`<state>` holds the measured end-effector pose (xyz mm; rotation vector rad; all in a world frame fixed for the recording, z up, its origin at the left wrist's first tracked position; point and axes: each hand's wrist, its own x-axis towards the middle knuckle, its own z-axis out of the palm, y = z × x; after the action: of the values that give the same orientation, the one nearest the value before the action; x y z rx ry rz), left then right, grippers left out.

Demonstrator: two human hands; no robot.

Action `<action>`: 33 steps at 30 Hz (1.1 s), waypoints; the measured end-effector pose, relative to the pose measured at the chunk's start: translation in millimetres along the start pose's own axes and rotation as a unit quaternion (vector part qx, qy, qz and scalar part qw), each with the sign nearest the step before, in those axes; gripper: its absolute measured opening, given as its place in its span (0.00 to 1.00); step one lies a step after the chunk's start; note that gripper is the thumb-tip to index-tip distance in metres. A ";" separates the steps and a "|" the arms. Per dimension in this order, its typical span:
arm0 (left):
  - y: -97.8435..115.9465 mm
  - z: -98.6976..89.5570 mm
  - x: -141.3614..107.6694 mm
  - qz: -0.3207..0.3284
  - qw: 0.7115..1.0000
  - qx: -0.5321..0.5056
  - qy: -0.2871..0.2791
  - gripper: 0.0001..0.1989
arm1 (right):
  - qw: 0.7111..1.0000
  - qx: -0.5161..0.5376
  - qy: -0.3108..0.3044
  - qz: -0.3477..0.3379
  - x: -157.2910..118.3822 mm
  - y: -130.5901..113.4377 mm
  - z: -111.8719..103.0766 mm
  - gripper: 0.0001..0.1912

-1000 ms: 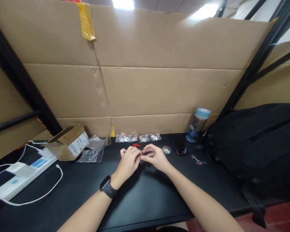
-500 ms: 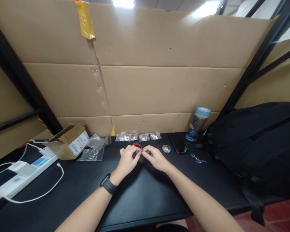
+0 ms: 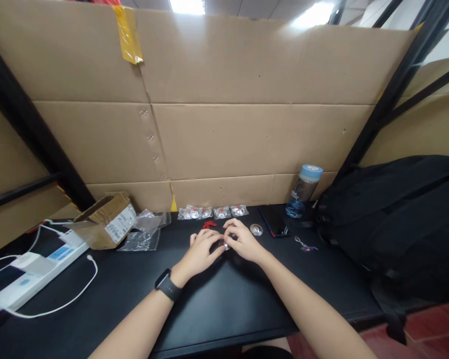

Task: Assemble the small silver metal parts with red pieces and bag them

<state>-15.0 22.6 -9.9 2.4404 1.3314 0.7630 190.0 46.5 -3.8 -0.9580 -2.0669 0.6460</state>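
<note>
My left hand [image 3: 200, 249], with a dark watch on its wrist, and my right hand [image 3: 244, 242] meet over the middle of the black table. Between their fingertips is a small shiny, clear or silvery thing [image 3: 226, 245], mostly covered by the fingers. Both hands have their fingers bent and closed on it. Just behind my left hand lies a small bunch of red cord [image 3: 209, 225]. A round clear disc [image 3: 256, 230] lies to the right of my right hand. Farther back, several round things in clear plastic bags [image 3: 222, 213] form a row along the cardboard wall.
Rightward are a phone [image 3: 275, 223], a bottle with a blue lid [image 3: 304, 192], a keyring with a colourful charm [image 3: 306, 245] and a black backpack [image 3: 392, 219]. Leftward are clear plastic bags [image 3: 142, 239], an opened cardboard box [image 3: 107, 222] and a white power strip [image 3: 41, 271] with cables.
Both hands have come slightly lower and nearer the table top, and the shiny thing between them shows more. The red cord behind my left hand is now more exposed.
</note>
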 end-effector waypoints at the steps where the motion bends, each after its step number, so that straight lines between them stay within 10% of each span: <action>1: 0.0 1.4 -0.6 0.001 1.000 0.008 -0.011 0.15 | 1.000 -0.007 -0.001 0.004 0.1 0.8 -1.3 0.05; 6: -11.5 -0.9 0.2 0.009 0.999 0.042 -0.025 0.15 | 0.995 -0.081 -0.063 0.001 1.2 7.3 -9.2 0.07; 12: -51.2 -13.8 5.9 -0.114 0.982 0.121 0.090 0.14 | 0.975 -0.207 -0.053 0.056 -2.0 19.5 -40.0 0.07; 16: -64.5 -11.2 7.0 -0.122 0.982 0.125 0.071 0.15 | 0.937 -0.304 -0.057 0.160 -8.2 45.4 -67.2 0.25; 27: -48.5 -6.7 6.8 -0.090 0.985 0.111 0.097 0.08 | 0.955 -0.233 -0.036 0.183 -14.0 73.2 -86.1 0.18; 33: -31.2 -4.6 6.5 -0.110 0.984 -0.066 0.127 0.08 | 0.981 -0.136 0.018 0.139 -13.0 74.7 -88.0 0.20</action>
<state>-36.6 44.9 -18.3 2.1035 1.5539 1.0913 297.0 91.4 -9.2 -1.4237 -2.0410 0.4876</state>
